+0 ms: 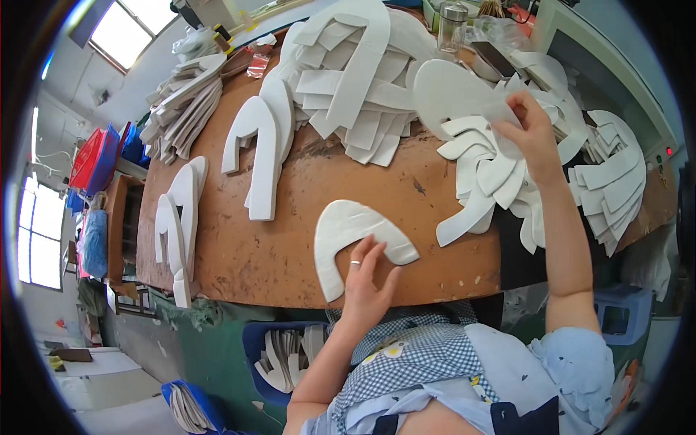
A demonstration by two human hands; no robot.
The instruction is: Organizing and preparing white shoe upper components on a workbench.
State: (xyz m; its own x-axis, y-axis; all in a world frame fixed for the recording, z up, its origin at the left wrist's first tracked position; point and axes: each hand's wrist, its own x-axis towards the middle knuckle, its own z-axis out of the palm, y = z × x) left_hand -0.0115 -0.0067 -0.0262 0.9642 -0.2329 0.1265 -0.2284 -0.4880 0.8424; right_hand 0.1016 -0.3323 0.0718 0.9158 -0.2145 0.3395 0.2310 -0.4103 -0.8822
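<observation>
On the table in front of me lies a white, padded U-shaped piece [335,235] with a rounded outer edge. My left hand [368,284], a ring on one finger, rests its fingertips at the inner edge of that piece, thumb held apart and not gripping it. Further right, my right hand [535,134] is raised over a heap of curved white strips [500,170]. Its thumb and fingers pinch a thin, whitish, partly see-through piece [502,119], whose full outline blends into the white pieces behind.
A big pile of flat white cutouts [355,80] fills the table's far middle. Stacked U-shaped pieces [261,145] stand left of it. At the back are a glass jar [453,27] and a phone [494,59]. A blue bin [255,341] of white pieces sits below the table edge.
</observation>
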